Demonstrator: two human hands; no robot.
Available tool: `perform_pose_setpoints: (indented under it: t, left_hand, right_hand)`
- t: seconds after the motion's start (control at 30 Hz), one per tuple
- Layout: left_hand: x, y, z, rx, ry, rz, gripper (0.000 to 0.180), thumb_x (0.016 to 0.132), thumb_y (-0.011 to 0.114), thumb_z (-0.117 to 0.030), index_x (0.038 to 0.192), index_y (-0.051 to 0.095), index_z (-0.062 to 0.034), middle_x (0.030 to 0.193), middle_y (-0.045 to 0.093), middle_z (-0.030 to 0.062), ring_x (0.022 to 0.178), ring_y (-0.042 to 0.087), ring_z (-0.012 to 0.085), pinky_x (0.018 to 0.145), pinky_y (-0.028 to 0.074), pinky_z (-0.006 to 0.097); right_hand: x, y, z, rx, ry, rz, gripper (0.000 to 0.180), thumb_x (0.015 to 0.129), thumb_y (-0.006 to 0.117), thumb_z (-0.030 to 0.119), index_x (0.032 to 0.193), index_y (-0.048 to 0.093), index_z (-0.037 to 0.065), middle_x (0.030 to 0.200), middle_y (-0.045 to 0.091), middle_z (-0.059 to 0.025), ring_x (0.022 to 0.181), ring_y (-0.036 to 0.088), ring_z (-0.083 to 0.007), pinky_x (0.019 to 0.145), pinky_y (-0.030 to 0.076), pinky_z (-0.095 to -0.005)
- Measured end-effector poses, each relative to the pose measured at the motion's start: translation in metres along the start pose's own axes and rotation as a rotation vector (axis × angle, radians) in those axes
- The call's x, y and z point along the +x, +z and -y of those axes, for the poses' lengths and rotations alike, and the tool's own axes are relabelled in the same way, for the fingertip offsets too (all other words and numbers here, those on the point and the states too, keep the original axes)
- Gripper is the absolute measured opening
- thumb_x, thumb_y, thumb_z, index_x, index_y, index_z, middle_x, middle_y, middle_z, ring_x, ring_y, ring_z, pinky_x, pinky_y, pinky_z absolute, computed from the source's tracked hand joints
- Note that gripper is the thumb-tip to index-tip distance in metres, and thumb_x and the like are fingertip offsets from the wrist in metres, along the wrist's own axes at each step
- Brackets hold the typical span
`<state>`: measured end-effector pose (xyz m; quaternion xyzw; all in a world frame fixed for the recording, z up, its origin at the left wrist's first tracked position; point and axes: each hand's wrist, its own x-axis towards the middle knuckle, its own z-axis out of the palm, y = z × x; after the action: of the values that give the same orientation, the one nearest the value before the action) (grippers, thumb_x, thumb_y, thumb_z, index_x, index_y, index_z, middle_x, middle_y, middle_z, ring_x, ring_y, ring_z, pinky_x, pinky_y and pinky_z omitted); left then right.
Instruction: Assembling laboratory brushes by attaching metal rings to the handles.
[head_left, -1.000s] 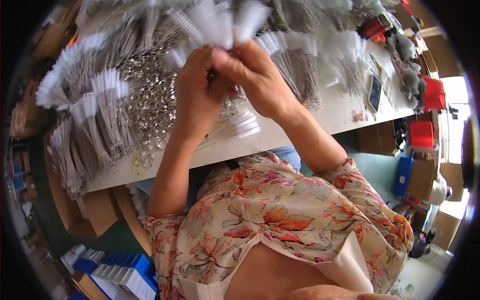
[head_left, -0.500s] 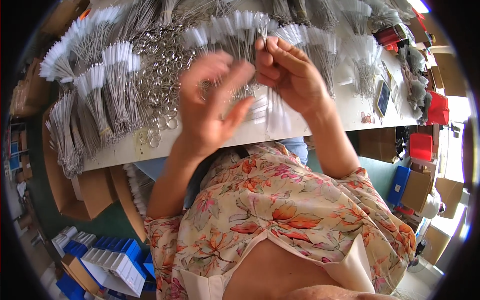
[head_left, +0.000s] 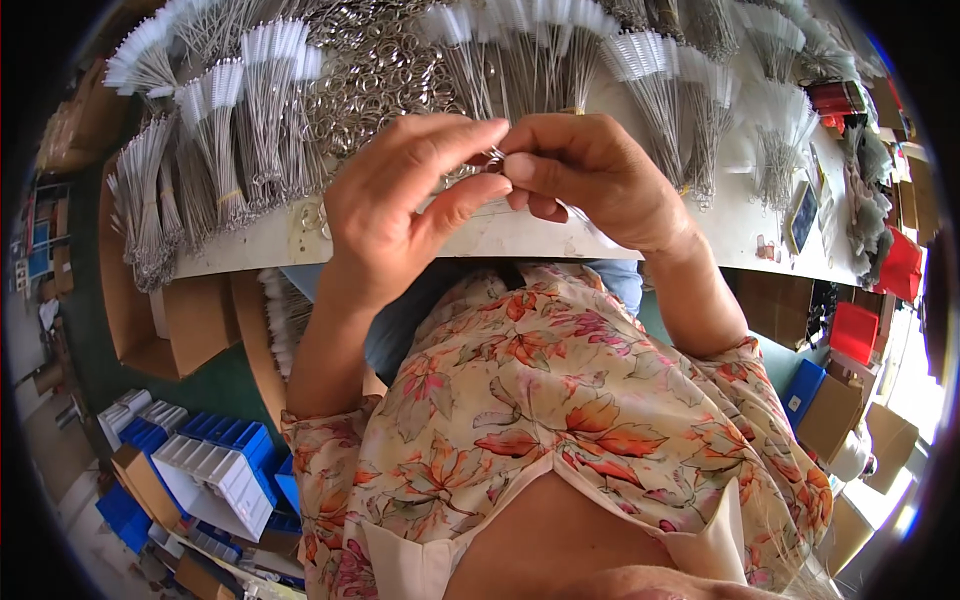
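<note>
Near the ring pile [head_left: 380,75], the right hand [head_left: 605,175] is pinching wire loops [head_left: 494,155], probably steadying them; whether the left hand [head_left: 390,190] is gripping, I can't tell.

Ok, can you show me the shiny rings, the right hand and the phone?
Shiny rings [head_left: 378,78]: head view, middle of the pile.
Right hand [head_left: 610,188]: head view, by the thumb's base.
Phone [head_left: 801,217]: head view, dark screen.
</note>
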<state>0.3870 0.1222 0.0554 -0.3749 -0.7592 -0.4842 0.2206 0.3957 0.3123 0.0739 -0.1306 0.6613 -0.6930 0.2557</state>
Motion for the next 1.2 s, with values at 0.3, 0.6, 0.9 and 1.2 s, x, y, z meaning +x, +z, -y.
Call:
perform_pose_setpoints:
  t: [0.3,0.6,0.9,1.2]
  left_hand:
    - [-0.038,0.034,-0.016,-0.134,0.166,0.041,0.020,0.071,0.068,-0.006,0.089,0.063,-0.0031,0.087,0.061,0.0080,0.074,0.058,0.0192,0.063,0.048,0.029]
    - [-0.102,-0.003,0.018,0.281,-0.787,0.029,0.014,0.081,0.063,-0.016,0.089,0.061,-0.0050,0.074,0.061,0.0053,0.054,0.055,0.0173,0.050,0.044,0.030]
    - [-0.102,-0.005,0.012,-0.588,-0.909,-0.211,0.011,0.081,0.061,-0.003,0.077,0.051,-0.0004,0.088,0.062,0.0105,0.069,0.059,0.0119,0.062,0.050,0.024]
    - [-0.065,-0.055,0.002,-0.654,-0.648,0.032,0.016,0.081,0.055,0.007,0.095,0.062,0.0039,0.104,0.058,0.0154,0.086,0.059,0.0123,0.072,0.052,0.022]
  right_hand:
    - [-0.033,-0.021,-0.014,0.075,0.447,0.296,0.022,0.087,0.057,0.022,0.085,0.059,0.001,0.070,0.061,-0.0037,0.052,0.049,-0.0048,0.046,0.037,-0.0180]
    - [-0.107,-0.054,-0.068,-1.683,0.379,-0.311,0.010,0.079,0.059,0.014,0.085,0.065,0.008,0.080,0.062,-0.0082,0.067,0.060,-0.0275,0.060,0.047,-0.0358]
    - [-0.009,0.049,-0.056,-0.812,-0.338,-0.170,0.009,0.073,0.066,0.002,0.082,0.064,0.003,0.095,0.061,-0.0069,0.062,0.059,-0.0181,0.054,0.048,-0.0282]
    - [0.008,0.050,-0.033,-0.462,-0.168,0.016,0.007,0.078,0.064,0.006,0.081,0.062,0.000,0.077,0.059,-0.0061,0.066,0.056,-0.0134,0.056,0.043,-0.0256]
